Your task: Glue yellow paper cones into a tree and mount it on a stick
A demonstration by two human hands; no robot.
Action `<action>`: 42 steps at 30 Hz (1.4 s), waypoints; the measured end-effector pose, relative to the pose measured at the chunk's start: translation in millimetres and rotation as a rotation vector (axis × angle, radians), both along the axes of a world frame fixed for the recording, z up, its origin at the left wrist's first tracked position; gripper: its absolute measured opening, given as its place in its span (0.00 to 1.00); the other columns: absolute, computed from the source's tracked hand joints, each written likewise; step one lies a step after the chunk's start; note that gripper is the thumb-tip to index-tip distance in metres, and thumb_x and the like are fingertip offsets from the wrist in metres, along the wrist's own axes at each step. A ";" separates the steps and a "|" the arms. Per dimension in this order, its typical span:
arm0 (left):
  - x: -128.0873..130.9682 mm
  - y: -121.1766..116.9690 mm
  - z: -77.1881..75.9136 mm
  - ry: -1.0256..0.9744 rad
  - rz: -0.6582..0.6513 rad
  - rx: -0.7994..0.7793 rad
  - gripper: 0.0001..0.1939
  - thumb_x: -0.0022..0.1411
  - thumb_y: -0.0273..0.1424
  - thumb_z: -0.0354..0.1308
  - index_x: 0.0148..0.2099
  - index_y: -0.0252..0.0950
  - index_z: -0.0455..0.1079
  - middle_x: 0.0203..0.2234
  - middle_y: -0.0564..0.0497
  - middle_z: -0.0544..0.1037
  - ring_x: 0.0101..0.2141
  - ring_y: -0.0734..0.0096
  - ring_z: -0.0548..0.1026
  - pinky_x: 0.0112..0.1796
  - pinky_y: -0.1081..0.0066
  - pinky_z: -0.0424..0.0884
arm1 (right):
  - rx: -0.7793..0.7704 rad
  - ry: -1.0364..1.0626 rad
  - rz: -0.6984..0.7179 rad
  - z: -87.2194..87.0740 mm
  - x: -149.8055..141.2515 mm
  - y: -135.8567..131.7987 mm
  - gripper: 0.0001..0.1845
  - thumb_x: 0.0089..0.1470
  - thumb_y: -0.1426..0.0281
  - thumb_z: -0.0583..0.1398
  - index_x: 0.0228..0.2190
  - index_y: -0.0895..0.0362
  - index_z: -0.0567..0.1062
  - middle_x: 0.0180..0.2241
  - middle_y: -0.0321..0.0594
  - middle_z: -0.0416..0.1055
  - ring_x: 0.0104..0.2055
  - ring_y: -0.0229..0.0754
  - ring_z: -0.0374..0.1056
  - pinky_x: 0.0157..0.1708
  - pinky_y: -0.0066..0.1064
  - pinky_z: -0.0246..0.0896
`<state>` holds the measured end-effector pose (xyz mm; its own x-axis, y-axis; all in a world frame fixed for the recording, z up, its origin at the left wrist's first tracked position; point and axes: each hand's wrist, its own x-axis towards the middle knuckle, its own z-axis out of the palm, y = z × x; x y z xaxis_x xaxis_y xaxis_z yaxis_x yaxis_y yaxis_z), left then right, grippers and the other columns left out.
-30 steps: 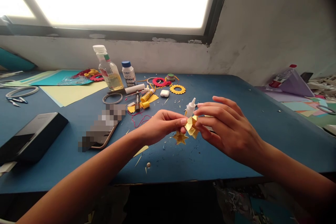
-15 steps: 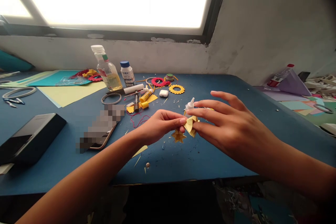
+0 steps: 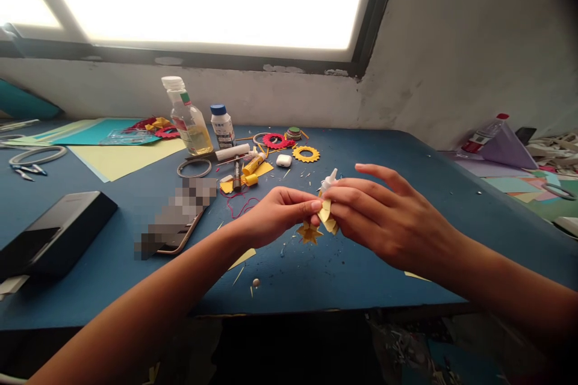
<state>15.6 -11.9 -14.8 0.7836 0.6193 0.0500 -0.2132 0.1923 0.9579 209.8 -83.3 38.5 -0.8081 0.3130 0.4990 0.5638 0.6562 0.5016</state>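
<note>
Between my two hands is a small folded pale-yellow paper piece (image 3: 325, 212), held just above the table. My left hand (image 3: 284, 213) pinches its left side between thumb and fingers. My right hand (image 3: 379, 210) grips the right side with thumb and fingertips, its index finger raised away; the fingers cover much of the paper. Below my left fingertips shows a yellow star-shaped paper piece (image 3: 309, 233); whether it lies on the table or hangs from the hand I cannot tell. A white nozzle bottle (image 3: 329, 180) stands just behind the fingers, partly hidden.
On the blue table (image 3: 289, 295) are a phone (image 3: 180, 234), a black box (image 3: 58, 231), a bottle of yellow liquid (image 3: 189, 123) and a blue-capped bottle (image 3: 222, 126). Farther back lie a yellow paper ring (image 3: 306, 154), a red ring (image 3: 276, 141) and a white case (image 3: 283, 160). Coloured paper (image 3: 130, 156) spreads left.
My right hand's fingers have closed in around the folded paper, covering more of it. The left hand keeps its pinch. The view has shifted slightly.
</note>
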 end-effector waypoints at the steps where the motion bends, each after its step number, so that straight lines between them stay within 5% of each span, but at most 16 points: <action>1: -0.1 -0.5 0.3 -0.001 0.000 -0.006 0.15 0.55 0.38 0.64 0.26 0.29 0.74 0.22 0.52 0.72 0.25 0.78 0.67 0.30 0.74 0.62 | -0.024 0.037 0.013 -1.0 0.1 0.3 0.11 0.58 0.79 0.57 0.43 0.65 0.73 0.43 0.47 0.75 0.46 0.46 0.70 0.54 0.47 0.60; 8: 0.0 -2.9 2.3 0.001 -0.013 -0.028 0.15 0.55 0.38 0.65 0.27 0.29 0.74 0.21 0.52 0.71 0.25 0.78 0.66 0.29 0.75 0.62 | -0.191 0.335 0.093 -1.3 3.6 -4.0 0.06 0.58 0.77 0.58 0.38 0.58 0.72 0.42 0.45 0.74 0.44 0.40 0.71 0.52 0.39 0.66; 24: 1.6 -0.7 1.3 0.010 0.016 0.014 0.15 0.55 0.37 0.65 0.26 0.29 0.74 0.20 0.53 0.71 0.24 0.80 0.65 0.28 0.76 0.61 | -0.020 -0.105 -0.028 22.0 -6.6 -9.7 0.13 0.58 0.82 0.54 0.34 0.60 0.78 0.36 0.44 0.77 0.44 0.46 0.71 0.52 0.45 0.63; 32: 1.6 -3.0 3.5 -0.005 0.019 -0.009 0.16 0.53 0.38 0.66 0.25 0.29 0.73 0.20 0.53 0.71 0.24 0.79 0.65 0.29 0.74 0.61 | 0.056 -0.101 0.021 15.1 -2.8 -4.3 0.10 0.59 0.79 0.55 0.36 0.60 0.77 0.40 0.43 0.76 0.46 0.45 0.71 0.54 0.47 0.61; 42: 2.5 -4.1 0.8 -0.047 -0.049 -0.045 0.15 0.56 0.38 0.64 0.27 0.29 0.73 0.22 0.52 0.72 0.25 0.78 0.68 0.30 0.75 0.63 | -0.114 0.198 0.082 3.0 4.1 4.1 0.05 0.58 0.74 0.57 0.38 0.58 0.71 0.44 0.44 0.74 0.43 0.40 0.72 0.52 0.40 0.65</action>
